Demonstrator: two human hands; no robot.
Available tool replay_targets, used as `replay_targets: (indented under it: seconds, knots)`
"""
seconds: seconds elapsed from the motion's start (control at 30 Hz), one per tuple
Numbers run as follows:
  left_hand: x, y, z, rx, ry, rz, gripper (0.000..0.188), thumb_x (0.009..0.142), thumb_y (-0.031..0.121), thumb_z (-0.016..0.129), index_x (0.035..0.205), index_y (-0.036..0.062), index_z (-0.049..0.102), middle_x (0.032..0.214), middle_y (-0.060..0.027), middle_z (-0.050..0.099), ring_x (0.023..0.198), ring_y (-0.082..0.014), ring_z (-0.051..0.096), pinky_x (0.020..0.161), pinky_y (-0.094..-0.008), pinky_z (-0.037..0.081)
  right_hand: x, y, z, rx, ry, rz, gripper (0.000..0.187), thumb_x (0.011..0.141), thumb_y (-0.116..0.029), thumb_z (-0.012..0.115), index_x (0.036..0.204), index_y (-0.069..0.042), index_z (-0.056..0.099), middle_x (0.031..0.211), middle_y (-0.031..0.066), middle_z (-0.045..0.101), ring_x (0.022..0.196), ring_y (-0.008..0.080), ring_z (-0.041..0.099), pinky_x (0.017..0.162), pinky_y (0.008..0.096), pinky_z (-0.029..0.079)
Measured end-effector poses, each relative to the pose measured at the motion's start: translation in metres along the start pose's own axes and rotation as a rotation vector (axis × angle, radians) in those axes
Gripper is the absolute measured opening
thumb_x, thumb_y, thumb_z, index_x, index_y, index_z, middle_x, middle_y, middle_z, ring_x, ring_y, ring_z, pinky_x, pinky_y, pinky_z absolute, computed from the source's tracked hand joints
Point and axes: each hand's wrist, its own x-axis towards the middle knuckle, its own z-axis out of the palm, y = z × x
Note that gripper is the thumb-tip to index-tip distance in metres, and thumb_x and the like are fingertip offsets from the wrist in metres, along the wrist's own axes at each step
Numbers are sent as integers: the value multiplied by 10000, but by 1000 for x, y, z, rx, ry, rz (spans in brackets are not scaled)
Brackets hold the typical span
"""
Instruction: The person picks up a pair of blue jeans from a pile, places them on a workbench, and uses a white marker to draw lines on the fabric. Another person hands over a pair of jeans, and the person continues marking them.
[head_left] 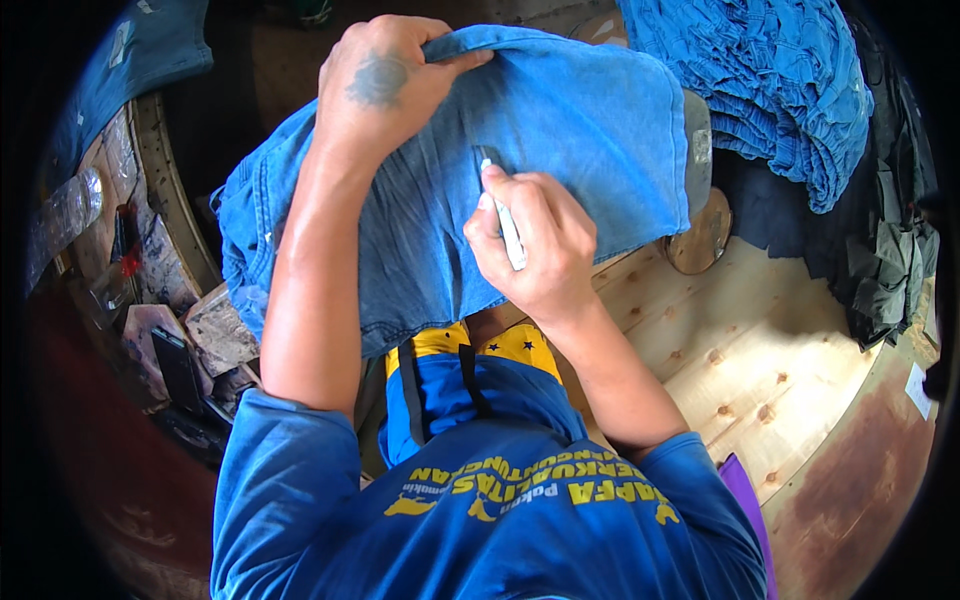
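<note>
Right grip (pixel 538 240): slim white stick (pixel 513 242) is pinched between thumb and fingers; tip is aimed at blue denim cloth (pixel 590 120), contact cannot be told.
Left grip (pixel 385 85): far edge of the cloth is clutched.
Cloth position: spread before the torso, under both hands; grey end piece (pixel 698 140) is exposed past its right side.
Left side: dark phone (pixel 178 365) is seen.
Right side: pale wood (pixel 750 370) is partly shadowed.
Far right: denim pile (pixel 765 90) is heaped.
</note>
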Motion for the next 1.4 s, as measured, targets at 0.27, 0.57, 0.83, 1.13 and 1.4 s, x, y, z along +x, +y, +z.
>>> replay_targets:
  seconds: [0.27, 0.57, 0.83, 1.13, 1.4]
  knots:
    - [0, 3, -3, 45, -18, -3, 433, 910, 416, 897, 1157, 62, 864, 892, -157, 825, 744, -246, 796, 752, -361, 643, -15, -6, -8, 20, -15, 29, 264, 811, 71, 779, 1061, 36, 701, 780, 92, 622, 657, 244, 631, 593, 347, 533]
    - [2, 0, 0, -1, 1, -23, 393, 876, 504, 863, 1034, 145, 882, 816, -166, 787, 814, -374, 783, 800, -465, 626, 0, -7, -13, 43, 11, 57, 281, 827, 71, 764, 1104, 38, 732, 828, 142, 698, 667, 298, 680, 620, 384, 575]
    - [2, 2, -2, -17, -33, -38, 371, 877, 487, 863, 1025, 148, 885, 773, -149, 775, 766, -348, 779, 768, -448, 624, 28, 10, 16, -9, 61, 38, 237, 829, 76, 755, 1056, 22, 712, 786, 126, 646, 637, 269, 640, 579, 358, 543]
    - [1, 1, -1, -24, -22, -35, 375, 883, 493, 860, 1044, 156, 884, 767, -139, 776, 765, -344, 780, 764, -451, 623, 12, 0, -2, 18, -25, 28, 287, 819, 78, 760, 1099, 42, 707, 781, 97, 614, 680, 236, 633, 609, 334, 546]
    - [2, -3, 1, -30, -1, -2, 359, 887, 495, 859, 997, 153, 884, 746, -146, 763, 739, -351, 769, 745, -454, 613, -15, -10, -12, 15, -27, 50, 312, 808, 85, 766, 1112, 54, 704, 787, 90, 626, 663, 232, 633, 606, 347, 535]
